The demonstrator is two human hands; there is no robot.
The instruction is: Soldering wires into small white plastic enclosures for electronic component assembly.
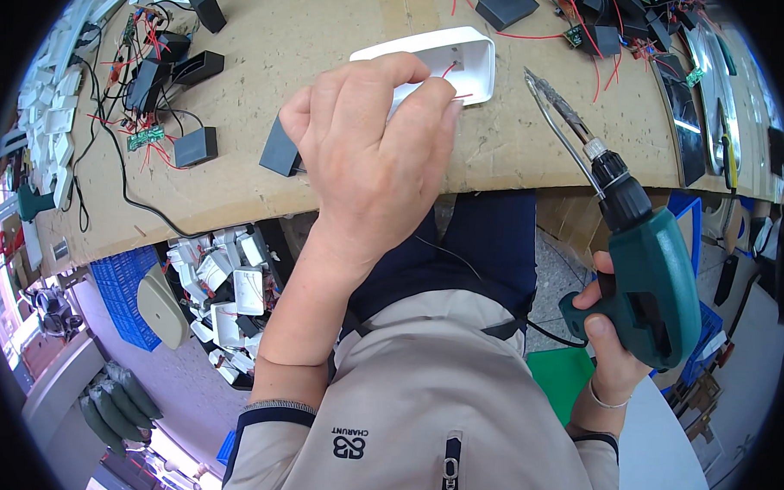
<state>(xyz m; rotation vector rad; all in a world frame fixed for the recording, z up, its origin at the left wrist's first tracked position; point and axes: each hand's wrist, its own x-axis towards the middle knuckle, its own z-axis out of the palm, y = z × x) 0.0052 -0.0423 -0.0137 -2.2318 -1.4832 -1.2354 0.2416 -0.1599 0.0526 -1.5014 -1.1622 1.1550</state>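
Observation:
My left hand (374, 149) is closed in a pinch over a white plastic housing (478, 67) on the table. Thin red wire (463, 96) shows beside its fingertips, but what lies between them is hidden. Partly under the same hand sits a small black box (280, 148). Held off the table's front edge at the right, a dark green soldering gun (658, 280) is gripped by my right hand (613, 339). Its long metal tip (557, 100) slants up and left toward the tabletop, apart from the housing, with a thin bent metal tube (561, 139) alongside.
Black boxes with circuit boards and red wires (160, 81) lie at left; another tangle (602, 32) is at far right. White housings line the left edge (55, 121). Below the cardboard-covered table (233, 84) stand a bin of white parts (235, 283) and a blue crate (118, 296).

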